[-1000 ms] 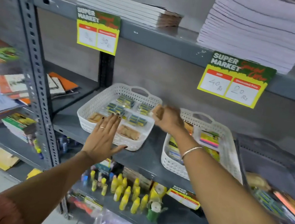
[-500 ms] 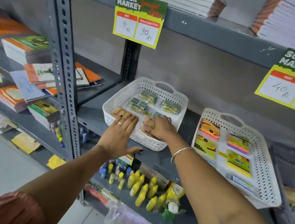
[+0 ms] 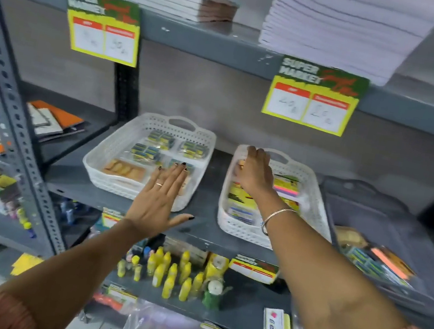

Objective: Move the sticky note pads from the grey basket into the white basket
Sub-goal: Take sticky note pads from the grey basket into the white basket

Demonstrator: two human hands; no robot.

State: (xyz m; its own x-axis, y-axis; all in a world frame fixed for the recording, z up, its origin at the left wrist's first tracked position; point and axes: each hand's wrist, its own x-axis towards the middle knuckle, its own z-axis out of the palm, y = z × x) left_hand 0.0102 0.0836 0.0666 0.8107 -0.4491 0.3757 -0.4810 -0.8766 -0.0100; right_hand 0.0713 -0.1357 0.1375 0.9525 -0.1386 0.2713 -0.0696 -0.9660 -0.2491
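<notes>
Head view. Centre of frame: our left hand [image 3: 160, 198] flat, fingers spread, grip apart, at the near wall of a white basket [image 3: 114, 155] of small packs. Centre right: our right hand [image 3: 256, 172] reaches into the second white basket [image 3: 316, 198]; its grip we cannot tell. Sticky note pads [image 3: 287, 186] lie inside; more in the grey basket [image 3: 374, 211], far right.

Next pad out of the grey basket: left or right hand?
Probably right. The right hand is over the white basket, directly beside the grey basket. The left hand rests flat on the other white basket, farther away.
</notes>
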